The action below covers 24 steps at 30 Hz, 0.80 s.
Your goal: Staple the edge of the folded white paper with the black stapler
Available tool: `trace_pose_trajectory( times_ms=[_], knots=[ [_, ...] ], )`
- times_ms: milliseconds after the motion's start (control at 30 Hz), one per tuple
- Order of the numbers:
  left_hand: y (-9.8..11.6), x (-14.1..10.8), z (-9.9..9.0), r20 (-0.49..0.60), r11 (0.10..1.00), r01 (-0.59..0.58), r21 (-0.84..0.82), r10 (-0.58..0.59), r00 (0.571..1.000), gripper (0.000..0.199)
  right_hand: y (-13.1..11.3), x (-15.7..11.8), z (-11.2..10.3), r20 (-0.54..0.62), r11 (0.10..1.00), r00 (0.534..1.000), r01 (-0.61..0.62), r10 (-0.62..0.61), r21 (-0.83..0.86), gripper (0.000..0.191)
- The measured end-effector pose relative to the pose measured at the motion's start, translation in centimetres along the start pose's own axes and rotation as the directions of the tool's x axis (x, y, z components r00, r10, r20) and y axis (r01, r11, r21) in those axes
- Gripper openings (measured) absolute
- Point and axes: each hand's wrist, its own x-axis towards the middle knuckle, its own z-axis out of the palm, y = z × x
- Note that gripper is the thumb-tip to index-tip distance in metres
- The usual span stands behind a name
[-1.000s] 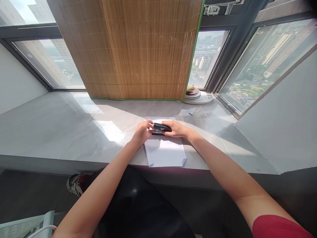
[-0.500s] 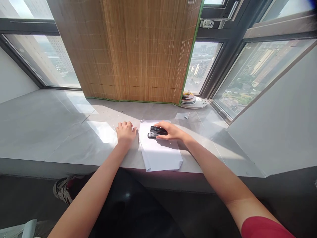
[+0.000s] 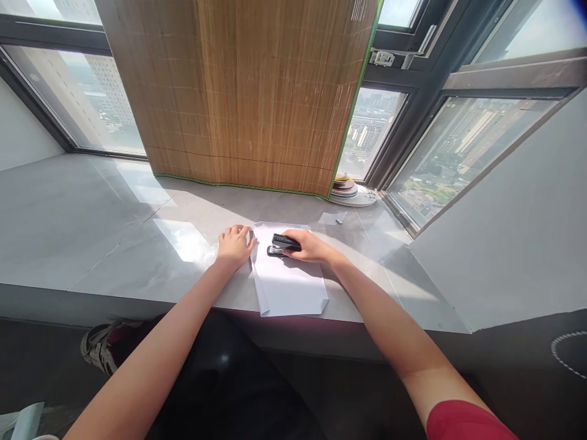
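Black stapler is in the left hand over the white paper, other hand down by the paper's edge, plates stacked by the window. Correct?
Not quite: the head view shows the black stapler in the right hand. The rest holds.

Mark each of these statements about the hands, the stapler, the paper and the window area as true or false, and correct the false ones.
1. The right hand holds the black stapler over the white paper. True.
2. The left hand also grips the stapler. False: it is beside the paper's left edge, apart from the stapler.
3. A stack of plates stands near the window, by the blind's lower right corner. True.
4. The blind is plain blue. False: it is brown with green edging.
5. The paper lies on the floor. False: it lies on the pale ledge.
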Motion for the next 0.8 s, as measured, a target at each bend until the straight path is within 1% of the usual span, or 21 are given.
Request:
trace_pose_trajectory(
  times_ms=[133,233,333,400,500,600,667,733,800],
  knots=[
    [-0.2,0.2,0.0,-0.005,0.999,0.037,-0.007,-0.037,0.999,0.039,-0.2,0.0,0.0,0.014,0.999,0.999,-0.031,0.031,-0.01,0.015],
    [-0.2,0.2,-0.2,0.004,0.999,0.036,0.005,-0.037,0.999,0.037,-0.3,-0.1,0.0,0.005,0.999,0.999,-0.037,0.037,0.017,0.014],
    [-0.1,-0.1,-0.6,0.022,0.999,0.039,-0.008,-0.039,0.999,0.038,-0.3,-0.8,-0.7,0.024,0.998,0.998,-0.053,0.052,0.026,0.014],
    [0.0,-0.3,-0.9,0.033,0.999,0.043,-0.015,-0.042,0.999,0.038,-0.1,-2.0,-1.5,0.042,0.996,0.996,-0.083,0.082,0.015,0.015],
    [0.1,-0.4,-1.1,0.039,0.999,0.037,-0.019,-0.037,0.999,0.04,0.8,-4.9,-3.0,0.033,0.989,0.988,-0.148,0.148,0.001,0.017],
    [0.0,-0.4,-1.0,0.029,0.999,0.03,-0.032,-0.029,0.999,0.04,2.0,-8.1,-4.3,-0.052,0.974,0.973,-0.228,0.227,-0.019,0.022],
    [-0.2,-0.4,-0.8,0.018,0.999,0.021,-0.045,-0.021,1.0,0.041,2.6,-9.7,-4.8,-0.109,0.965,0.961,-0.261,0.256,-0.035,0.026],
    [-0.2,-0.3,-0.7,0.011,0.998,0.014,-0.056,-0.013,1.0,0.041,2.9,-10.6,-5.0,-0.138,0.96,0.954,-0.276,0.267,-0.052,0.029],
    [-0.2,-0.3,-0.8,0.014,0.998,0.014,-0.063,-0.013,1.0,0.041,2.9,-10.8,-5.0,-0.148,0.956,0.95,-0.287,0.275,-0.062,0.031]
  ],
)
